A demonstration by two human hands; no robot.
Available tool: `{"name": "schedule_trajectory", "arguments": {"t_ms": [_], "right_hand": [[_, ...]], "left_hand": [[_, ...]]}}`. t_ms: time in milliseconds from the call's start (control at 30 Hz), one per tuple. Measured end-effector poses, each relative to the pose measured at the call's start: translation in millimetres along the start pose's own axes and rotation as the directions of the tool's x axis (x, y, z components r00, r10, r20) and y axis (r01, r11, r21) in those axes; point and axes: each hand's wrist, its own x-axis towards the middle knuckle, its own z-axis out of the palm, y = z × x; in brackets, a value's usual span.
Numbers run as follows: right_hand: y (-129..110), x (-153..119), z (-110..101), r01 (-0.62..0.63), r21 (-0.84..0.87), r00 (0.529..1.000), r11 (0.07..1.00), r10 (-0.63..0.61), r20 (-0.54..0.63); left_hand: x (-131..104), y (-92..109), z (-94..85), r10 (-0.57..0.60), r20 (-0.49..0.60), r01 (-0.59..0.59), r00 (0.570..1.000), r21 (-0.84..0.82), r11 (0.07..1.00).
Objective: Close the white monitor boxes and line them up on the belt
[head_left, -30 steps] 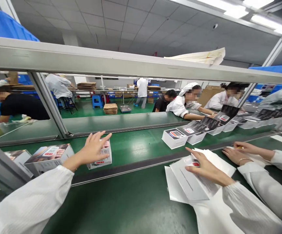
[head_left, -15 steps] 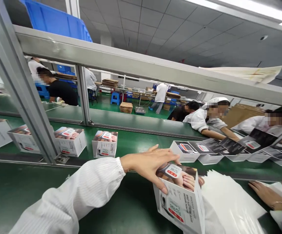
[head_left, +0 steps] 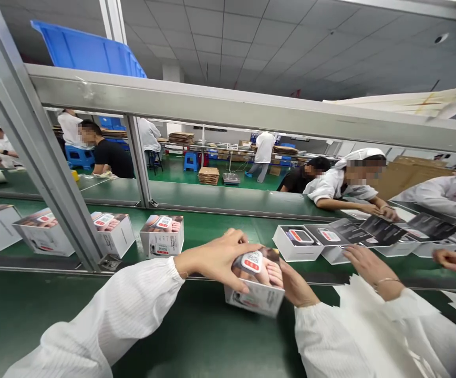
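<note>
Between my two hands is a closed white blood pressure monitor box with a printed photo on top, held a little tilted over the near green surface. My left hand wraps over its left side, thumb on the front face. On its right side my right hand presses, with the fingers partly hidden behind the box. Farther left on the belt stands a matching closed box. An open box with a device showing inside sits beyond my right hand.
More closed boxes line the belt at left, behind a metal post. Open boxes with dark lids run rightward. A co-worker's hand reaches toward them, above white sheets. A metal beam crosses overhead.
The held box has moved left and away from me, toward the belt. My right hand has come into clear view. The co-worker's hand has moved from the white sheets toward the open boxes.
</note>
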Motion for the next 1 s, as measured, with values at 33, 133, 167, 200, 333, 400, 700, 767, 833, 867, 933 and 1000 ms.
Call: {"name": "schedule_trajectory", "arguments": {"t_ms": [33, 133, 167, 200, 333, 400, 700, 767, 833, 867, 933, 1000], "right_hand": [[-2, 0, -1, -0.071, 0.140, 0.992, 0.988, 0.055, 0.117], [-6, 0, 3, -0.303, 0.488, 0.914, 0.818, 0.106, 0.391], [-7, 0, 7, -0.316, 0.530, 0.913, 0.787, 0.100, 0.395], [-7, 1, 14, -0.300, 0.551, 0.923, 0.779, 0.092, 0.373], [-13, 7, 50, -0.172, 0.556, 0.969, 0.814, 0.038, 0.244], [-19, 10, 64, -0.113, 0.552, 0.979, 0.826, -0.003, 0.205], [-25, 9, 72, -0.119, 0.550, 0.963, 0.827, -0.039, 0.266], [-22, 10, 74, -0.128, 0.542, 0.958, 0.831, -0.038, 0.283], [-21, 10, 77, -0.131, 0.541, 0.956, 0.831, -0.040, 0.292], [-21, 10, 78, -0.131, 0.546, 0.955, 0.828, -0.044, 0.295], [-21, 9, 78, -0.127, 0.556, 0.953, 0.821, -0.054, 0.297], [-23, 8, 77, -0.141, 0.545, 0.948, 0.826, -0.045, 0.314]], "left_hand": [[-2, -5, -3.1, -0.022, -0.026, 0.024, 0.999, 0.054, 0.998], [-5, -25, -11.4, -0.106, -0.061, 0.115, 0.993, 0.176, 0.978], [-6, -33, -12.8, -0.139, -0.069, 0.150, 0.988, 0.197, 0.969], [-5, -41, -13.0, -0.174, -0.080, 0.188, 0.981, 0.212, 0.959], [-7, -62, -2.6, -0.272, -0.166, 0.304, 0.948, 0.209, 0.929], [-10, -64, 5.8, -0.285, -0.207, 0.320, 0.936, 0.165, 0.933], [-20, -64, 4.2, -0.304, -0.264, 0.335, 0.915, 0.078, 0.939], [-20, -68, 1.7, -0.324, -0.269, 0.356, 0.907, 0.082, 0.931], [-20, -73, 1.5, -0.335, -0.282, 0.369, 0.899, 0.075, 0.927], [-20, -76, 1.9, -0.336, -0.293, 0.371, 0.895, 0.073, 0.926], [-20, -86, 3.2, -0.343, -0.308, 0.381, 0.887, 0.072, 0.922], [-21, -100, 3.4, -0.369, -0.279, 0.402, 0.886, 0.071, 0.913]]}}
